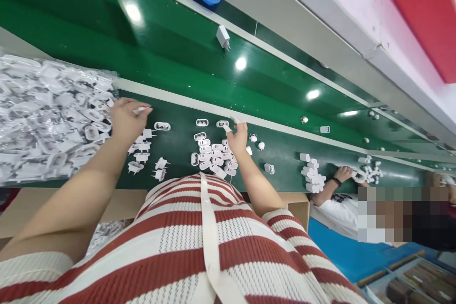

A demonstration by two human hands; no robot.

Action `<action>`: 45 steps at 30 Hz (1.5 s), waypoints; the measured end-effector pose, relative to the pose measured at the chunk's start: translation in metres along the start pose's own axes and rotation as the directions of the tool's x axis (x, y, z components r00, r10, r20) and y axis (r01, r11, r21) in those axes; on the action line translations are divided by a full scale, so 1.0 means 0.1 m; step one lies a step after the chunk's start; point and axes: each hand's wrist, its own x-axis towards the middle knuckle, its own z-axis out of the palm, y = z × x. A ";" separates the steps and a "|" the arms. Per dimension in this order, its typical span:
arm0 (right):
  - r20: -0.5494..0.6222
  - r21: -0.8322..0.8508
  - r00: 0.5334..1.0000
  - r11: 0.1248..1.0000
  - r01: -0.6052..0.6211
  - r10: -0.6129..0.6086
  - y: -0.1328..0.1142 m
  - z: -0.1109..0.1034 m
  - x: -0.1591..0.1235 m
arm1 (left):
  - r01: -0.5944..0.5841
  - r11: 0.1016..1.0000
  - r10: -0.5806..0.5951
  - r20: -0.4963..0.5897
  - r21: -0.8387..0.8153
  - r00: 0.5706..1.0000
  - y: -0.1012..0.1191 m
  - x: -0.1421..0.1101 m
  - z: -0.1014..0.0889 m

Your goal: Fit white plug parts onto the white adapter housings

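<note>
My left hand (128, 116) is closed, fingertips pinched around a small white piece (139, 110), its exact kind partly hidden. It hovers beside the heap of white plastic parts. Just below it lie several white plug pieces with pins (141, 156). White covers sit on the thumb and a fingertip of my right hand (238, 137). Its thumb and finger are apart, the thumb at the edge of an open white charger housing (221, 124). More open housings (202, 123) stand nearby, one alone to the left (162, 126). A cluster of white chargers (215, 154) lies close to my body.
Clear plastic bags of white parts (53, 114) cover the left end. Beyond a pale rail runs a green belt (171, 61) with a charger (223, 37) on it. At right, a co-worker's hand (344, 174) is near more chargers (312, 175). A shelf edge (320, 14) overhangs.
</note>
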 end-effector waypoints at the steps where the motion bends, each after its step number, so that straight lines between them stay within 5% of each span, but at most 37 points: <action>1: 0.025 0.106 1.000 0.994 -0.001 -0.002 -0.06 0.00 -0.03 | 0.005 0.999 -0.005 -0.020 0.034 1.000 0.09 -0.10 0.21; 4: 0.224 0.416 0.974 0.907 -0.070 -0.028 -0.24 0.04 -0.04 | 0.057 0.998 -0.061 0.110 0.035 0.992 0.29 -0.39 0.89; 8: 0.378 0.499 0.923 0.824 -0.268 0.071 -0.34 -0.04 0.05 | 0.128 0.991 -0.113 0.311 -0.029 0.944 0.43 -0.54 1.50; 12: 0.353 0.620 0.897 0.652 -0.437 0.265 -0.23 -0.23 0.10 | -0.024 0.990 -0.032 0.386 0.139 0.922 0.37 -0.42 1.62; 16: 0.417 0.714 0.804 0.394 -0.578 0.424 -0.09 -0.31 0.08 | -0.226 0.912 0.036 0.483 0.342 0.875 0.21 -0.23 1.70; 18: 0.423 0.704 0.770 0.361 -0.611 0.478 -0.04 -0.30 0.08 | -0.310 0.864 0.048 0.548 0.397 0.835 0.14 -0.16 1.78; 23: 0.261 0.619 0.808 0.551 -0.560 0.528 0.07 -0.24 0.11 | -0.431 0.755 0.039 0.622 0.495 0.782 0.05 -0.05 1.93; 30: 0.123 0.479 0.906 0.776 -0.411 0.404 0.18 -0.19 0.18 | -0.474 0.679 0.037 0.618 0.561 0.785 0.01 -0.11 1.96; 35: 0.130 0.422 0.890 0.788 -0.449 0.437 0.24 -0.17 0.23 | -0.449 0.649 0.024 0.573 0.614 0.819 0.04 -0.14 1.96; 37: 0.156 0.454 0.893 0.773 -0.444 0.421 0.27 -0.19 0.24 | -0.533 0.642 0.050 0.663 0.551 0.747 0.06 -0.06 1.94; 40: 0.171 0.440 0.932 0.822 -0.363 0.320 0.32 -0.21 0.24 | -0.650 0.642 0.069 0.815 0.406 0.576 0.07 0.09 1.92; 42: 0.133 0.375 0.961 0.886 -0.274 0.241 0.35 -0.20 0.23 | -0.650 0.650 0.060 0.826 0.394 0.560 0.07 0.14 1.93; 45: 0.062 0.220 0.990 0.965 -0.139 0.129 0.38 -0.17 0.21 | -0.618 0.654 0.065 0.782 0.436 0.620 0.03 0.11 1.96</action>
